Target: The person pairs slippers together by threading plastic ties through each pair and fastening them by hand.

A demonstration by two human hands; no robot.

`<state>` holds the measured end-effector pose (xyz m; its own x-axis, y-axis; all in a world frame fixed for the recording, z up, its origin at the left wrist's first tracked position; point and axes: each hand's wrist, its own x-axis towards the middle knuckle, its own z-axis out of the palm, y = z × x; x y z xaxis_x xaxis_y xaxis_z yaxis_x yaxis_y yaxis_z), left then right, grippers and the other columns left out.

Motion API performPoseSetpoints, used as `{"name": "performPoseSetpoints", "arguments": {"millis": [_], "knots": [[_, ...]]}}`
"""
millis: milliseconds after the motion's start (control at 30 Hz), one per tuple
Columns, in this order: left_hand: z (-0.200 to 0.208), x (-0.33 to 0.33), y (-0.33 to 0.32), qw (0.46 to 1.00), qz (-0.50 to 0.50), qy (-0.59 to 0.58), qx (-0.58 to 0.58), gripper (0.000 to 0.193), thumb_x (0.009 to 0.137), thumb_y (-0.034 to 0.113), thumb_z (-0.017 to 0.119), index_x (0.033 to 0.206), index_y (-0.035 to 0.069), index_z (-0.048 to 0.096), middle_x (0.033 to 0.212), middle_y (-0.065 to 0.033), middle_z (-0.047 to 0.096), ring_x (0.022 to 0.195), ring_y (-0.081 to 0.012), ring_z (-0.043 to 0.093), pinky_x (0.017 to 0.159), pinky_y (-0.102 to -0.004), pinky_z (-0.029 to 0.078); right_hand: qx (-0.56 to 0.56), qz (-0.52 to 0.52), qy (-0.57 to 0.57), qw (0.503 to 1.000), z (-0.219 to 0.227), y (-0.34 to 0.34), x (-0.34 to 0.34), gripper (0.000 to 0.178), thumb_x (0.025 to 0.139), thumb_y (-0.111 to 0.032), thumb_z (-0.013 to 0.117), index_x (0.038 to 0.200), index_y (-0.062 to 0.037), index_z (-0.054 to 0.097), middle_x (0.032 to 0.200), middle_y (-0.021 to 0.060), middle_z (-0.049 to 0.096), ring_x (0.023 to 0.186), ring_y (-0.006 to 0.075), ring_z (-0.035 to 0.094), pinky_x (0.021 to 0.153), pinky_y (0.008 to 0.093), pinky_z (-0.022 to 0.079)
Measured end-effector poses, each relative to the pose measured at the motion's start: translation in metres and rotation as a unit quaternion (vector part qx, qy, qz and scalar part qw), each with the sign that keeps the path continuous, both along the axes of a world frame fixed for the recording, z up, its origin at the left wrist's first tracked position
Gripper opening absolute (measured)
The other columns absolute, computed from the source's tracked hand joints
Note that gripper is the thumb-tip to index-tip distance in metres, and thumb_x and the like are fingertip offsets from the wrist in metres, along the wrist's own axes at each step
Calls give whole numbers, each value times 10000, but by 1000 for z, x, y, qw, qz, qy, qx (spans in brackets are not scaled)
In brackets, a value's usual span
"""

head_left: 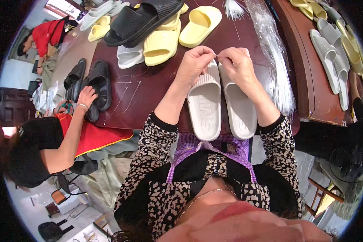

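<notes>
A pair of light grey slide slippers, the left slipper and the right slipper, lies side by side at the table's near edge, heels toward me. Over their toe ends, my left hand and my right hand meet with fingertips pinched together. Something very thin and small seems to be between the fingertips; its kind is too fine to make out. Both hands partly cover the slippers' straps. Right of my right hand lies a long bundle of white plastic strands, partly under clear film.
Black slippers rest on yellow slippers ahead to the left, with another yellow slipper beside them. At left a co-worker's hand touches black slippers. Grey slippers lie on the raised surface at right.
</notes>
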<state>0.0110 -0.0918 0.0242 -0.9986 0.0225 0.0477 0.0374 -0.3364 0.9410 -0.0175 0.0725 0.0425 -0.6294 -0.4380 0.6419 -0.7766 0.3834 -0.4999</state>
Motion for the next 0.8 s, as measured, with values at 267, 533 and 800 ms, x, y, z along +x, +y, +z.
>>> {"name": "performPoseSetpoints", "arguments": {"millis": [267,533,800], "knots": [[0,-1,-2,1000,-13,3,-9,34,806,70,598,809,42,616,639,43,543,450,5,399,393,-145,292,1,8,16,1000,-3,-3,-2,66,714,-17,600,762,-62,611,726,47,621,698,217,556,755,316,384],[2,-2,2,1000,-12,-15,-12,31,802,78,607,806,53,626,633,46,536,465,2,401,402,-144,298,-16,9,26,1000,-6,-5,-9,50,728,-30,600,770,-56,610,723,55,615,724,227,585,750,321,387],[0,-11,-3,995,98,6,-8,83,827,68,562,893,36,603,671,2,556,500,-48,479,450,-164,372,26,-4,78,997,22,26,6,77,758,-88,599,817,-40,605,756,87,606,743,269,594,675,372,442]]}}
